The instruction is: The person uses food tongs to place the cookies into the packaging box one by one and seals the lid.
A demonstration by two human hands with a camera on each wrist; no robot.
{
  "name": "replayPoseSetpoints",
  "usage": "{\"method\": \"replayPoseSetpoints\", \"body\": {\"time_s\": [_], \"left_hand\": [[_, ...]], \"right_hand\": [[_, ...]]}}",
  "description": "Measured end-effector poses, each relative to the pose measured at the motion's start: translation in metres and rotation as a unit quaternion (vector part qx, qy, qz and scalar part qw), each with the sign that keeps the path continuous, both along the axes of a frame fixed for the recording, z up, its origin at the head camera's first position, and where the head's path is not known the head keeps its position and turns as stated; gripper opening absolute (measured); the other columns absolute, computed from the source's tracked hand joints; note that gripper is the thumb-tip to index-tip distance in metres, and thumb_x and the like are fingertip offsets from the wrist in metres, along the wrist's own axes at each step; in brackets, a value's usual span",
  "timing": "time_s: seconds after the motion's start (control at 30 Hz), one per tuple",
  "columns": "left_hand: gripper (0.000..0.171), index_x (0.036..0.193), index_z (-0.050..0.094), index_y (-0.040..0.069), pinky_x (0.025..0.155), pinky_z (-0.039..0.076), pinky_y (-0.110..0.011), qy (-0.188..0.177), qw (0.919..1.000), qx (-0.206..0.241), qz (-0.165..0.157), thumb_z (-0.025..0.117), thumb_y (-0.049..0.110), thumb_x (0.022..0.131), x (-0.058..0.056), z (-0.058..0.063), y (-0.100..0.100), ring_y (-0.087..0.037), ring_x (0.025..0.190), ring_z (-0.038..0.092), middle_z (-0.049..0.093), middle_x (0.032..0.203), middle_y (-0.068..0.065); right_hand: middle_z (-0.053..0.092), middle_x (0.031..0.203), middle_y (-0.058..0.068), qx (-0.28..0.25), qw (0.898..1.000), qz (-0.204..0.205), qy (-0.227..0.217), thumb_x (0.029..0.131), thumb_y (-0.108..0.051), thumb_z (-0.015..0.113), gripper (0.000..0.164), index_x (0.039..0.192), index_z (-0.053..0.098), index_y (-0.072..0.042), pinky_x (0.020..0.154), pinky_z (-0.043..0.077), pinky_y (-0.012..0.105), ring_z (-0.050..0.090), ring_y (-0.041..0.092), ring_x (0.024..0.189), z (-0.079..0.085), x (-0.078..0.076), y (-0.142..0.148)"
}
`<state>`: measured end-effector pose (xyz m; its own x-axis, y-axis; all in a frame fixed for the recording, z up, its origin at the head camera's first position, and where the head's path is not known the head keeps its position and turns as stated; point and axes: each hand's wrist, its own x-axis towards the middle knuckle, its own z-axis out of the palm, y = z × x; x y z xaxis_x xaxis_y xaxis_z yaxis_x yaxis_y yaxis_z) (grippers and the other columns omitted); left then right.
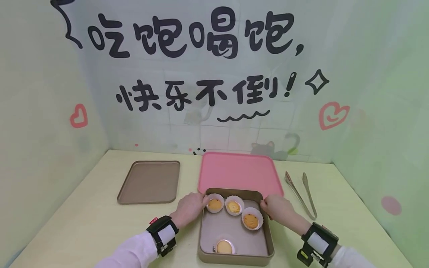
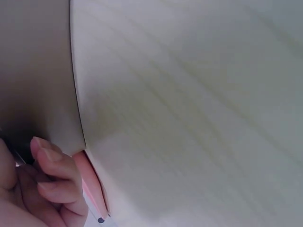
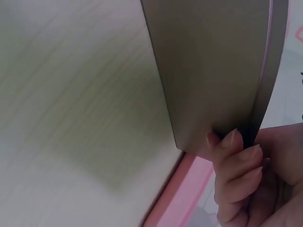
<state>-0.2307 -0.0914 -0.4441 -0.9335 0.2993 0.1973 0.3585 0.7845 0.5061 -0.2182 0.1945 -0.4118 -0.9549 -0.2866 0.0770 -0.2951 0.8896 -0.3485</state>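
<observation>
A deep bronze baking pan (image 1: 236, 259) stands at the table's front with several small round baked treats in white paper cups. Three cups sit toward its far side, among them a treat (image 1: 250, 221) at the right; another treat (image 1: 224, 246) lies by the near wall. My left hand (image 1: 190, 208) grips the pan near its far left corner, and my right hand (image 1: 278, 209) grips the far right corner. In both wrist views, curled fingers (image 2: 57, 165) and fingers (image 3: 236, 165) press against the outside of the pan's wall.
Behind the pan lies a pink tray (image 1: 239, 172), partly covered by the pan's far edge in the head view. A flat brown tray (image 1: 149, 182) rests at the left. Metal tongs (image 1: 310, 195) lie spread at the right. Printed walls enclose the table on three sides.
</observation>
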Motion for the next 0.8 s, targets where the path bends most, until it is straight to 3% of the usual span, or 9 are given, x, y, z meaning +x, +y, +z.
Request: {"method": "replayPoseSetpoints", "body": {"time_s": [0.23, 0.4, 0.6, 0.8], "left_hand": [[0.05, 0.056, 0.037, 0.015, 0.043, 0.028, -0.028, -0.005, 0.9998, -0.018, -0.004, 0.042, 0.033, 0.103, -0.002, 0.006, -0.008, -0.012, 0.046, 0.035, 0.029, 0.052, 0.004], [0.053, 0.059, 0.045, 0.011, 0.048, 0.033, -0.031, -0.017, 0.9994, -0.026, 0.017, 0.039, 0.037, 0.104, -0.012, 0.015, -0.031, -0.014, 0.048, 0.04, 0.036, 0.053, 0.002], [0.049, 0.06, 0.043, 0.012, 0.052, 0.033, -0.032, -0.034, 0.9941, -0.035, 0.097, 0.039, 0.031, 0.104, -0.022, 0.021, -0.096, -0.014, 0.051, 0.039, 0.037, 0.055, 0.001], [0.046, 0.061, 0.046, 0.009, 0.052, 0.045, -0.043, -0.055, 0.9726, -0.099, 0.203, 0.041, 0.028, 0.102, -0.013, 0.022, -0.17, -0.025, 0.06, 0.054, 0.047, 0.061, -0.007]], "right_hand": [[0.036, 0.036, -0.008, 0.002, 1.0, -0.004, 0.012, 0.085, -0.003, 0.052, 0.04, 0.047, 0.046, -0.011, 0.042, 0.025, 0.023, 0.034, 0.006, 0.034, -0.002, -0.001, -0.006], [0.036, 0.037, -0.008, -0.009, 1.0, -0.009, 0.007, 0.084, -0.003, 0.052, 0.037, 0.048, 0.047, -0.01, 0.041, 0.026, 0.024, 0.035, 0.006, 0.034, -0.002, -0.001, -0.006], [0.036, 0.036, -0.008, -0.013, 1.0, -0.008, 0.009, 0.084, -0.002, 0.053, 0.036, 0.049, 0.049, -0.007, 0.041, 0.026, 0.023, 0.035, 0.006, 0.033, -0.001, 0.001, -0.006], [0.035, 0.036, -0.008, -0.011, 1.0, -0.003, 0.012, 0.084, -0.001, 0.053, 0.036, 0.049, 0.049, -0.007, 0.041, 0.025, 0.023, 0.035, 0.006, 0.033, -0.004, 0.0, -0.009]]}}
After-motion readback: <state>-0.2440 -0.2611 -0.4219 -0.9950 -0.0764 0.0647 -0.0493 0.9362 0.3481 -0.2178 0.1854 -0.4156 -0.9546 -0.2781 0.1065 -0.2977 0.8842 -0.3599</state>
